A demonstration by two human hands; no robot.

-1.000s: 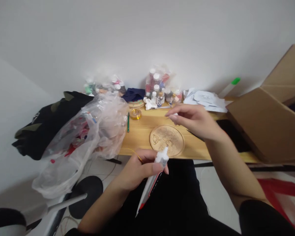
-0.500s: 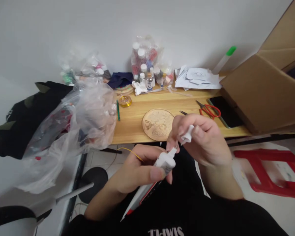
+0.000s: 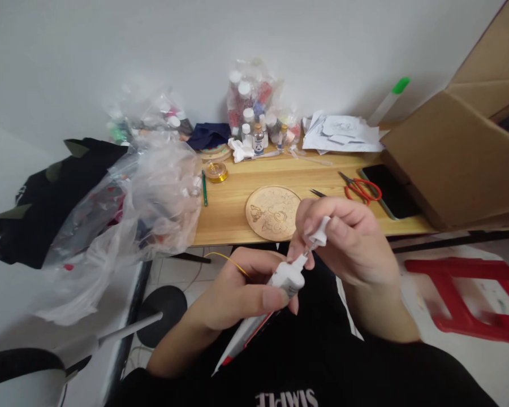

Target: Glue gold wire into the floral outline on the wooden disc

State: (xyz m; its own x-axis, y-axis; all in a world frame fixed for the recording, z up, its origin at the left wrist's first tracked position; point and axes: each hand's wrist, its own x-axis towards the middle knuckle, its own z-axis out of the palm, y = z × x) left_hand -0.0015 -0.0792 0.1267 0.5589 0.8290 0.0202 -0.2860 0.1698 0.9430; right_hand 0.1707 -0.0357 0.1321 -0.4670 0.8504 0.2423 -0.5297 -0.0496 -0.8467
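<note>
My left hand (image 3: pixel 246 294) is wrapped round a white glue tube (image 3: pixel 287 278), its nozzle pointing up and to the right. A yellow wire (image 3: pixel 227 260) runs from between the fingers of that hand. Between the thumb and fingers of my right hand (image 3: pixel 348 243) is a small white cap (image 3: pixel 320 231). A thin metal pin reaches from the cap to the nozzle tip. Behind the hands, a round wooden disc (image 3: pixel 272 212) with a line drawing lies near the table's front edge.
Red-handled scissors (image 3: pixel 362 190), a phone (image 3: pixel 390 192) and a cardboard box (image 3: pixel 453 164) are at the right. Plastic bags (image 3: pixel 161 192), a green pencil (image 3: pixel 204 188) and a gold wire spool (image 3: pixel 216 172) lie left. Small bottles (image 3: pixel 258 139) and papers (image 3: pixel 341 134) stand behind; a red stool (image 3: pixel 466 294) is below right.
The cap in my right hand has moved slightly down and left, and its pin now lines up with the tube's nozzle. My left hand has hardly moved.
</note>
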